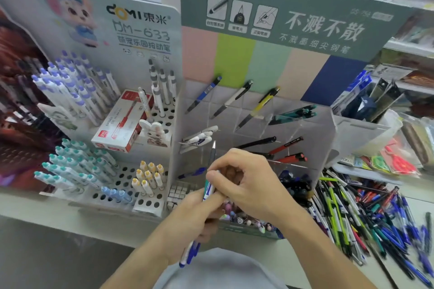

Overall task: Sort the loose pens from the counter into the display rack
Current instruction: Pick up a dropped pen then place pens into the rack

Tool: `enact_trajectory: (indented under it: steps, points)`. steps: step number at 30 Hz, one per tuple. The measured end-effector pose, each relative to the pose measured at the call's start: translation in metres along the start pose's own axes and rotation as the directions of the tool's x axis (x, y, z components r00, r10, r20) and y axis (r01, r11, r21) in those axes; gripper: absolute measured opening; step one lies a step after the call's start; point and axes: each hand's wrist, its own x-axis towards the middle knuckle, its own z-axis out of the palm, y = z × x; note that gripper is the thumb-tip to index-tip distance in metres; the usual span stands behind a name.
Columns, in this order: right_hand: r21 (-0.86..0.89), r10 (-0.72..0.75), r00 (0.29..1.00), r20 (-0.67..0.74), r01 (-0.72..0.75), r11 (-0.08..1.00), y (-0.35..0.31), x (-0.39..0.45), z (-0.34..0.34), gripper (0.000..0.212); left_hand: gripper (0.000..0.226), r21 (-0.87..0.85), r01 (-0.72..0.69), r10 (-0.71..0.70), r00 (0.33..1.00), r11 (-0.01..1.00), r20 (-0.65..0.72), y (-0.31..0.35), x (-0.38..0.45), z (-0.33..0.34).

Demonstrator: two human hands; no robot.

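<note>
In front of the clear acrylic display rack (324, 124), both hands meet low at centre. Left hand (187, 225) curled round a small bundle of pens (191, 251): blue-and-white barrels stick out below the fist, toward the near edge. Right hand (246, 178) sits just above it, thumb and fingers pinching one pen (212, 159) that points up and away, silver tip (214, 145) against the rack's front compartments (its green-and-white barrel shows between the two hands).

Rack compartments, far row, left to right: a blue pen (204, 94), a white-and-black pen (234, 98), a yellow pen (260, 105), all leaning; teal pens (296, 112) lying to their right. Next row nearer: white pens (200, 137) at left, black pen (258, 142) and red pens (291, 150) at right. Dark blue pens (296, 183) fill a near right compartment.

Right of the rack, on the white counter (305, 263), a loose pile of pens (366, 216), mostly blue, some green, red, black; well apart from both hands.

Left, a white perforated stand (126, 178) holds teal-capped, purple-capped and yellow-capped pens upright. A red-and-white pen box (119, 122) lies on it.
</note>
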Motion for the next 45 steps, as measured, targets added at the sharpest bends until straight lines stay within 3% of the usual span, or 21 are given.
enact_trajectory:
  steps: [4, 6, 7, 9, 11, 14, 18, 20, 22, 24, 26, 28, 30, 32, 34, 35, 37, 41, 45]
  points:
    - [0.281, 0.076, 0.997, 0.002, -0.073, 0.957, -0.002, 0.007, -0.020, 0.002, 0.048, -0.187, 0.027, -0.026, 1.000, 0.982, 0.009, 0.007, -0.005, -0.008]
    - [0.411, 0.091, 0.980, -0.177, -0.011, 0.911, 0.000, 0.011, -0.032, 0.003, 0.049, -0.311, -0.010, 0.003, 1.000, 0.950, -0.024, 0.007, -0.006, -0.016]
    - [0.422, 0.091, 0.941, -0.327, 0.059, 0.904, 0.003, 0.013, -0.037, 0.004, 0.048, -0.352, -0.050, 0.029, 0.997, 0.935, -0.066, 0.007, -0.006, -0.020]
    - [0.371, 0.088, 0.795, -0.600, 0.179, 0.911, 0.009, 0.017, -0.042, 0.006, 0.043, -0.364, -0.153, 0.106, 0.984, 0.919, -0.146, 0.006, -0.006, -0.027]
    - [0.283, 0.047, 0.700, -0.712, 0.225, 0.932, 0.016, 0.027, -0.039, 0.009, 0.039, -0.309, -0.239, 0.188, 0.964, 0.921, -0.188, 0.004, -0.007, -0.029]
    - [0.067, -0.129, 0.750, -0.649, 0.226, 0.972, 0.024, 0.050, -0.020, 0.016, 0.039, -0.277, -0.287, 0.240, 0.952, 0.917, -0.190, 0.002, -0.010, -0.024]
    - [-0.145, -0.215, 0.847, -0.486, 0.165, 0.976, 0.031, 0.079, 0.009, 0.015, 0.037, -0.338, -0.297, 0.262, 0.954, 0.893, -0.145, 0.003, -0.013, -0.019]
    - [-0.313, -0.277, 0.859, -0.432, 0.145, 0.939, 0.036, 0.083, 0.018, 0.015, 0.038, -0.368, -0.301, 0.265, 0.953, 0.880, -0.146, 0.005, -0.014, -0.018]
    - [-0.348, -0.297, 0.852, -0.431, 0.146, 0.926, 0.033, 0.075, 0.023, 0.018, 0.039, -0.408, -0.314, 0.270, 0.949, 0.857, -0.164, 0.005, -0.016, -0.018]
    - [-0.192, -0.269, 0.860, -0.433, 0.204, 0.960, 0.019, 0.053, 0.022, 0.016, 0.039, -0.440, -0.346, 0.283, 0.937, 0.828, -0.204, 0.006, -0.018, -0.017]
    - [0.094, -0.136, 0.928, -0.347, 0.179, 0.979, 0.004, 0.026, 0.018, 0.012, 0.036, -0.466, -0.395, 0.294, 0.915, 0.792, -0.275, 0.008, -0.016, -0.014]
    - [0.305, 0.069, 0.989, -0.128, -0.027, 0.952, -0.004, 0.003, 0.012, 0.023, 0.029, -0.486, -0.459, 0.308, 0.881, 0.744, -0.360, 0.010, -0.014, -0.011]
    - [0.368, 0.220, 0.966, 0.134, -0.254, 0.894, -0.003, -0.013, 0.009, 0.037, 0.027, -0.503, -0.509, 0.332, 0.853, 0.699, -0.402, 0.012, -0.010, -0.009]
    - [0.478, 0.278, 0.920, 0.275, -0.382, 0.791, 0.000, -0.022, 0.010, 0.037, 0.026, -0.483, -0.541, 0.376, 0.836, 0.688, -0.400, 0.014, -0.005, -0.006]
    - [0.612, 0.309, 0.921, 0.236, -0.388, 0.689, 0.004, -0.028, 0.011, 0.026, 0.028, -0.411, -0.560, 0.418, 0.822, 0.720, -0.387, 0.017, -0.001, -0.003]
    - [0.631, 0.331, 0.929, 0.164, -0.357, 0.689, 0.005, -0.029, 0.009, 0.019, 0.031, -0.345, -0.569, 0.444, 0.812, 0.747, -0.379, 0.019, 0.001, -0.003]
    - [0.610, 0.364, 0.931, -0.004, -0.286, 0.739, 0.006, -0.032, 0.003, 0.010, 0.029, -0.224, -0.555, 0.462, 0.811, 0.801, -0.359, 0.019, 0.004, -0.008]
    - [0.553, 0.401, 0.877, -0.263, -0.204, 0.808, 0.013, -0.036, -0.011, 0.015, 0.024, -0.057, -0.430, 0.384, 0.851, 0.901, -0.358, 0.007, 0.000, -0.026]
    - [0.471, 0.385, 0.869, -0.310, -0.212, 0.856, 0.021, -0.033, -0.009, 0.014, 0.025, -0.021, -0.300, 0.263, 0.864, 0.954, -0.429, -0.014, -0.004, -0.043]
